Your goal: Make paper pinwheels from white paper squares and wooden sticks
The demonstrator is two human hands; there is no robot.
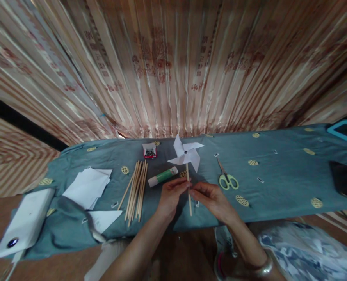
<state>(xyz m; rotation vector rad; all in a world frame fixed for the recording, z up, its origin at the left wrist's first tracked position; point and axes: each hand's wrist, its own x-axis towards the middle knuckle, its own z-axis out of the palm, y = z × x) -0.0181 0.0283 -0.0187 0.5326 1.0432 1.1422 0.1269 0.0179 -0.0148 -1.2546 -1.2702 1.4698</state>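
A white paper pinwheel [185, 153] with a silver pin at its centre stands over the middle of the table, on a thin wooden stick [190, 205]. My left hand [173, 192] pinches the stick partway down, below the blades. From the other side, the fingers of my right hand [210, 197] close on the same stick, slightly lower. A green and white glue stick [163, 176] lies just beyond my left hand. To the right of the pinwheel are scissors [227, 180] with light green handles.
Several wooden sticks [136, 191] lie in a bundle left of my hands, below a small red box [149, 151] of metal pins. White paper sheets [88, 185] and a white power bank [27, 218] are farther left. A dark phone [344, 177] and a blue-framed device [346, 130] sit far right.
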